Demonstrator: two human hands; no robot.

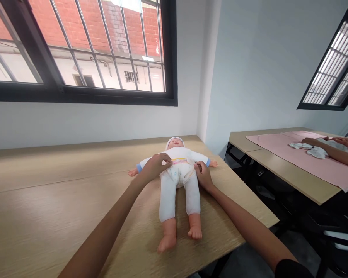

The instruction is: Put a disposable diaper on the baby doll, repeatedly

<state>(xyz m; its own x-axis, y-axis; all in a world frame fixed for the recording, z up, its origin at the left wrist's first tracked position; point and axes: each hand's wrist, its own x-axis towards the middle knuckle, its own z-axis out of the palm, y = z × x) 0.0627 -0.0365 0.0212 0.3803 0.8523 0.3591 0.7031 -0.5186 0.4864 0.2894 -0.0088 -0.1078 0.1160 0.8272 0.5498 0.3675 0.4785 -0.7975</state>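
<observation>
Doll (178, 181) lies on its back on the table (60, 200), directly under both hands, with its head beyond them and its bare feet nearer than them. The left hand (156, 164) has its fingers pinched together on the cloth at the waist. The right hand (202, 173) is curled closed on the cloth at the other hip. White trousers (166, 197) already cover both legs, but between the hands the diaper (178, 174) shows, so the waist seems not finished. Far right of the right hand, another person's arm (339, 154) rests on a pink cloth (278, 144).
</observation>
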